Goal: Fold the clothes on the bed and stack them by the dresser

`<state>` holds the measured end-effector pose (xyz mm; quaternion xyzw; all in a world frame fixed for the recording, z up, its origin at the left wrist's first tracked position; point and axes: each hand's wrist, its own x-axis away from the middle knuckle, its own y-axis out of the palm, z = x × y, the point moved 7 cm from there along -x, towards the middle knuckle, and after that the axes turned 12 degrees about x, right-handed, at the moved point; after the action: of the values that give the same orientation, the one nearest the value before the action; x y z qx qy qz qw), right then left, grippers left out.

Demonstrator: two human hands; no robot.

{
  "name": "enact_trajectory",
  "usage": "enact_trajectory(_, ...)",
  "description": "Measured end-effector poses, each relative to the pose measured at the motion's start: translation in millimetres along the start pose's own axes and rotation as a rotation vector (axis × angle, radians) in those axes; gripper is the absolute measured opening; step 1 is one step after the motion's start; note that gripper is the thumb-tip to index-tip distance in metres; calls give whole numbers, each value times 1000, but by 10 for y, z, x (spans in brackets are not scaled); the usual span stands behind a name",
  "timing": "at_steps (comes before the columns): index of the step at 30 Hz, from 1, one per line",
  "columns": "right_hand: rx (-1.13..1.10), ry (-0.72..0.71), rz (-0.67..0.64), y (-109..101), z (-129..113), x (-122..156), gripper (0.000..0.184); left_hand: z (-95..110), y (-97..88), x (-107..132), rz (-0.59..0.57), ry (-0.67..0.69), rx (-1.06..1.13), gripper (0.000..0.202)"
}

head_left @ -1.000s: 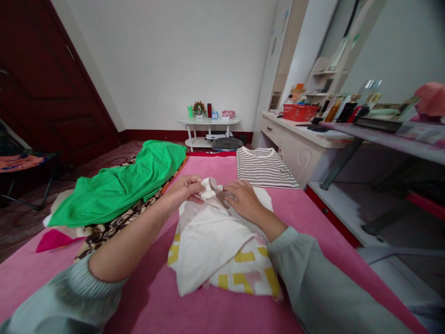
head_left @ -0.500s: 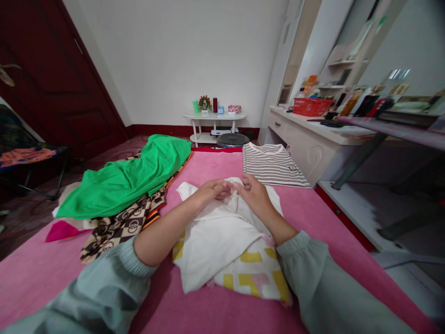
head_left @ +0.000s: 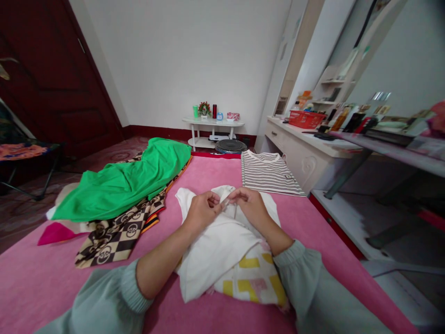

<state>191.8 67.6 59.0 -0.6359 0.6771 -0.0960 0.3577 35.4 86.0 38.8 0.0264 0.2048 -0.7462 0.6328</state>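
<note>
A white garment (head_left: 222,241) with yellow and pink blocks along its near edge lies on the pink bedspread (head_left: 313,218) in front of me. My left hand (head_left: 201,211) and my right hand (head_left: 251,204) meet over its far end. Both pinch a small fold of the white cloth between fingertips, lifting it slightly. My grey-green sleeves reach in from the bottom of the view.
A green cloth (head_left: 128,181) lies over a brown checked fabric (head_left: 118,232) on the bed's left. A folded striped shirt (head_left: 267,171) lies at the far right. Beyond stand a small white table (head_left: 213,125), a white desk with a red basket (head_left: 306,119), and a dark door (head_left: 52,79).
My hands pressed the cloth's far end down, then drew back toward me and now pinch a fold up between them. A white corner now lies spread to the left.
</note>
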Motion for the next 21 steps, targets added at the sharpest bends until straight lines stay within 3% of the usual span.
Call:
enact_trajectory(3, 257, 29, 134, -125, 154, -106, 31, -44, 5, 11, 13, 0, 23, 7)
enact_trajectory(6, 505, -97, 31, -6, 122, -226, 47, -24, -23, 30, 41, 5, 82, 2)
enact_trajectory(10, 651, -176, -38, 192, 27, -372, 57, 59, -43, 60, 20, 25, 209, 2)
enact_trajectory(13, 669, -242, -44, 290, -46, -484, 50, 83, -30, 79, -20, 36, 245, 2)
enact_trajectory(16, 577, -281, -70, 334, -58, -581, 25, 70, -25, 87, -35, 58, 249, 4)
enact_trajectory(21, 481, -104, 3, 223, 97, -716, 25, 83, -14, 83, -63, 77, 167, 7)
